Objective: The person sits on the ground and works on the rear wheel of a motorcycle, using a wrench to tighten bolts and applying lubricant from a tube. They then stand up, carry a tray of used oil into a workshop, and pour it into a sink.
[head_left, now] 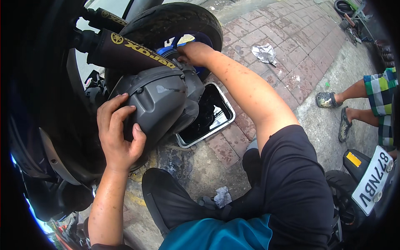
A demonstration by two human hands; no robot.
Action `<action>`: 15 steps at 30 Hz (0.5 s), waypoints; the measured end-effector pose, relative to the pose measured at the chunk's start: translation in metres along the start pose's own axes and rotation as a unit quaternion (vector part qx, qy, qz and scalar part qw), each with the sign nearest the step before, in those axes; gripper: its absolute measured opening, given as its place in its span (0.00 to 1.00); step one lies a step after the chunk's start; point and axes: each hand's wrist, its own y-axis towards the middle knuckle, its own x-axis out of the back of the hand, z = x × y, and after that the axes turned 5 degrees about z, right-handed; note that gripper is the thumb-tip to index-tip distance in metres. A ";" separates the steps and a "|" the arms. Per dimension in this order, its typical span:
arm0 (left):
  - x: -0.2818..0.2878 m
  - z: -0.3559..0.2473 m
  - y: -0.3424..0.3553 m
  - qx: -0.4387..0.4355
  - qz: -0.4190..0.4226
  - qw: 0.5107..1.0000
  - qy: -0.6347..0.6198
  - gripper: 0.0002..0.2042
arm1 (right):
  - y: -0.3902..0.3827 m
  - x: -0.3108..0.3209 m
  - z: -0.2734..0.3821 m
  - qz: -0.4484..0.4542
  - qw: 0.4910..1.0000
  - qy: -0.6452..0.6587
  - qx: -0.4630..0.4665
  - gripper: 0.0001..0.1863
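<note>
My left hand (118, 135) rests on the dark grey plastic housing (156, 91) of a scooter, fingers spread over its near side and nothing gripped. Beyond the housing, my right hand (195, 54) reaches in by the wheel hub, next to a blue part (166, 50). Its fingers are curled and partly hidden; what they hold, if anything, I cannot make out. Behind it stands the rear tyre (166, 18). A black shock absorber sleeve (112, 50) with yellow lettering slants toward the housing. Below sits a rectangular pan (208, 135) with a pale rim, holding dark, shiny liquid.
A crumpled white rag (264, 53) lies on the brick paving, another crumpled piece (222, 197) between my legs. To the right stand a person's legs (356, 91) in clogs. A parked motorcycle's plate (373, 179) is at lower right, a loose tyre (343, 7) at far right.
</note>
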 end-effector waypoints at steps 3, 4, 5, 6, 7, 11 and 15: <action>0.008 -0.004 0.000 0.006 0.006 1.000 0.004 0.16 | -0.019 0.008 -0.003 -0.046 0.999 0.008 0.018 0.17; 0.006 -0.002 0.000 -0.001 0.008 1.000 0.002 0.16 | -0.038 0.005 -0.011 -0.093 0.995 0.016 0.009 0.17; 0.005 -0.002 -0.001 -0.004 0.009 1.000 -0.003 0.16 | -0.062 0.002 -0.020 -0.142 0.989 0.028 0.005 0.16; 0.005 -0.002 0.000 -0.009 0.006 1.000 -0.005 0.17 | -0.090 0.003 -0.030 -0.126 0.991 0.026 -0.029 0.16; 0.006 0.001 -0.006 -0.002 0.007 1.000 -0.008 0.17 | -0.114 -0.003 -0.037 -0.104 0.993 0.029 -0.054 0.17; 0.005 0.004 -0.009 -0.011 0.010 1.000 -0.009 0.16 | -0.228 -0.026 -0.089 0.015 0.968 0.003 -0.250 0.22; 0.005 0.007 -0.010 -0.009 0.020 1.000 -0.020 0.16 | -0.387 -0.119 -0.135 -0.002 0.906 0.021 -0.424 0.19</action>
